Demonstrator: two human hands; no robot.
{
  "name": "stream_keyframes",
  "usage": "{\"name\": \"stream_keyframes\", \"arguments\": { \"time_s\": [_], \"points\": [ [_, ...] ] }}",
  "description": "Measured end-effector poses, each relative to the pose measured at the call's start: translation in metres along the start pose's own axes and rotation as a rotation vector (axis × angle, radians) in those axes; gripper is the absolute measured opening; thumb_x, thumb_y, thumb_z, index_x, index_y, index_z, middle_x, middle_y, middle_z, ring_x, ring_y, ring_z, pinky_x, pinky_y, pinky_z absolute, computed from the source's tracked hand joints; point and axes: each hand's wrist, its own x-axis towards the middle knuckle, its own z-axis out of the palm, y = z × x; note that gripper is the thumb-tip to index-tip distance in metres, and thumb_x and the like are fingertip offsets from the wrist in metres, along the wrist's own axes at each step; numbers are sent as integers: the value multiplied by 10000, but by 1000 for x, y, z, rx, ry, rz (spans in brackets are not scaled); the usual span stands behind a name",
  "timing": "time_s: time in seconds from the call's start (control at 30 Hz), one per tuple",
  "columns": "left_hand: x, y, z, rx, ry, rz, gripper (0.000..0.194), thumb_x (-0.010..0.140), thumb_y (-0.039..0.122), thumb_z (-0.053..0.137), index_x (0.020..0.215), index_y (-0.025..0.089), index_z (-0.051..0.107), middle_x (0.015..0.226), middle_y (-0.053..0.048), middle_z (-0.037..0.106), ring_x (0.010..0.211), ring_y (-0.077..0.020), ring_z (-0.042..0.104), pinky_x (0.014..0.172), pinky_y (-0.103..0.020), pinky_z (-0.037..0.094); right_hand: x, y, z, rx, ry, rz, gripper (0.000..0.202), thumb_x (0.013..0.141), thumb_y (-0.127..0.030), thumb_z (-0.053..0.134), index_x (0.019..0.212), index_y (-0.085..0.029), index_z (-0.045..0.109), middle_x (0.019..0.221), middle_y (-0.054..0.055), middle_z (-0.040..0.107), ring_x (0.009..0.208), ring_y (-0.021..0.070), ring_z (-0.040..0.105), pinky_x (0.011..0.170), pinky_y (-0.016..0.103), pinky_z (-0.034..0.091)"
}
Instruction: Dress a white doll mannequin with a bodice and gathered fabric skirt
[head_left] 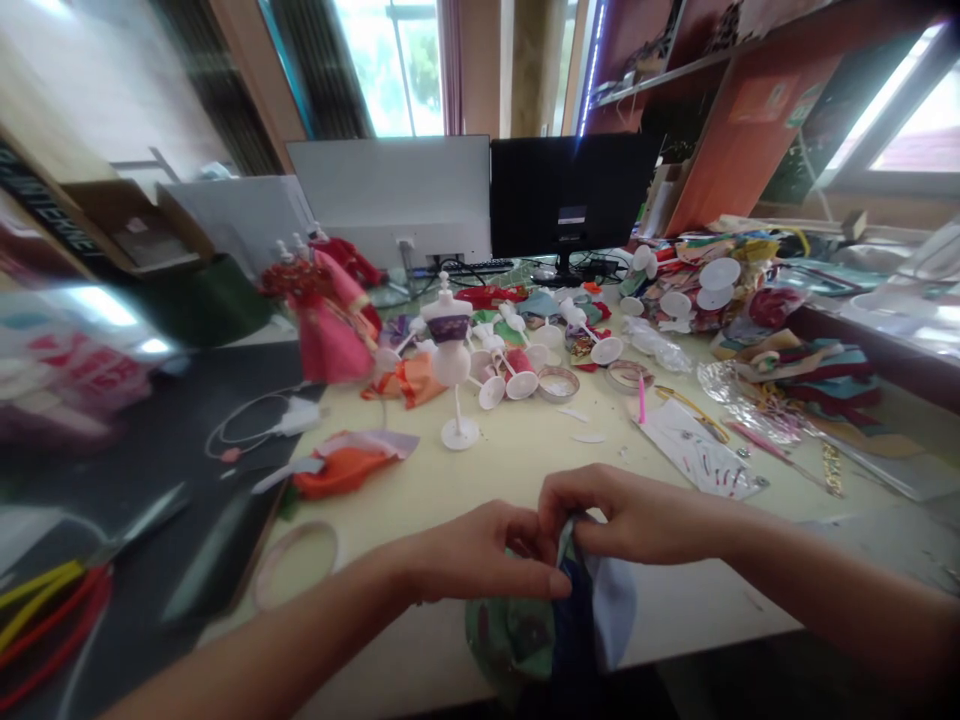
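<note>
Both my hands meet at the front edge of the table over a piece of green and dark blue fabric with a pale blue part. My left hand has its fingers curled on the cloth, the thumb lying along its top edge. My right hand pinches the upper edge of the same cloth between thumb and fingers. The lower part of the fabric hangs past the table edge. Beyond my hands stands a small white doll dress form with a purple band round its chest.
Orange cloth and a tape roll lie to the left, with scissors on the dark mat. Several toppled mini dress forms crowd the middle. A pink pen, a white card and fabric scraps are on the right. Monitors stand behind.
</note>
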Motion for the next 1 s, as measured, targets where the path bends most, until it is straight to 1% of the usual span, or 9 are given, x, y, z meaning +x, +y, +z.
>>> {"name": "stream_keyframes", "arguments": {
  "time_s": [0.1, 0.17, 0.3, 0.4, 0.5, 0.57, 0.73, 0.87, 1.0],
  "points": [
    [4, -9, 16, -187, 285, -10, 230, 700, 275, 649, 882, 141, 610, 777, -5, 591, 787, -156, 541, 701, -247, 416, 7, 2, 2, -13, 97, 32, 295, 660, -26, 442, 860, -187, 588, 828, -14, 641, 740, 123, 569, 642, 228, 428],
    [8, -12, 25, -318, 392, -23, 208, 672, 150, 589, 878, 137, 614, 757, -1, 596, 745, -137, 549, 666, -227, 408, 12, 5, 1, -39, 123, 36, 247, 676, -50, 474, 850, -188, 582, 804, -14, 620, 712, 120, 549, 622, 232, 418],
    [10, -15, 33, -574, 351, -135, 204, 612, 83, 501, 770, 117, 625, 634, -1, 586, 561, -98, 525, 570, -212, 384, 24, 18, -8, 241, 17, 29, 214, 716, -116, 548, 923, -174, 550, 794, -6, 594, 701, 113, 542, 608, 229, 424],
    [5, -17, 32, -695, 351, -160, 192, 628, 106, 525, 781, 100, 641, 636, -25, 607, 551, -101, 536, 584, -220, 402, 26, 27, -11, 411, 125, 13, 220, 749, -182, 578, 963, -168, 534, 861, 18, 599, 799, 133, 565, 701, 266, 457],
    [-1, -18, 29, -789, 423, -134, 200, 659, 124, 543, 824, 97, 653, 672, -40, 628, 576, -109, 554, 611, -225, 419, 15, 30, 2, 163, 463, -65, 89, 793, -212, 555, 874, -175, 549, 869, 30, 594, 835, 153, 563, 764, 304, 451],
    [-4, -17, 26, -829, 450, -91, 224, 679, 121, 538, 868, 103, 656, 698, -47, 642, 600, -116, 565, 638, -232, 430, 5, 30, 16, -31, 601, -130, 55, 816, -204, 538, 867, -187, 548, 863, 29, 584, 830, 157, 554, 764, 306, 445],
    [-7, -19, 22, -809, 428, -17, 319, 716, 93, 515, 1005, 120, 648, 795, -66, 671, 682, -134, 597, 685, -237, 442, -8, 39, 42, -169, 547, -227, 230, 817, -200, 560, 1045, -200, 526, 1009, 60, 573, 964, 184, 536, 855, 326, 445],
    [-9, -21, 25, -796, 402, 12, 308, 740, 103, 517, 1017, 126, 650, 800, -66, 673, 726, -153, 619, 688, -238, 448, -5, 43, 48, -290, 545, -242, 340, 784, -215, 606, 1110, -190, 511, 1040, 77, 583, 990, 209, 526, 892, 369, 439],
    [-12, -21, 27, -783, 409, 13, 268, 749, 132, 545, 990, 132, 661, 727, -44, 659, 669, -140, 606, 669, -232, 445, 1, 39, 50, -420, 589, -287, 307, 794, -178, 564, 1099, -176, 530, 981, 83, 604, 913, 212, 538, 843, 393, 451]
  ]
}}
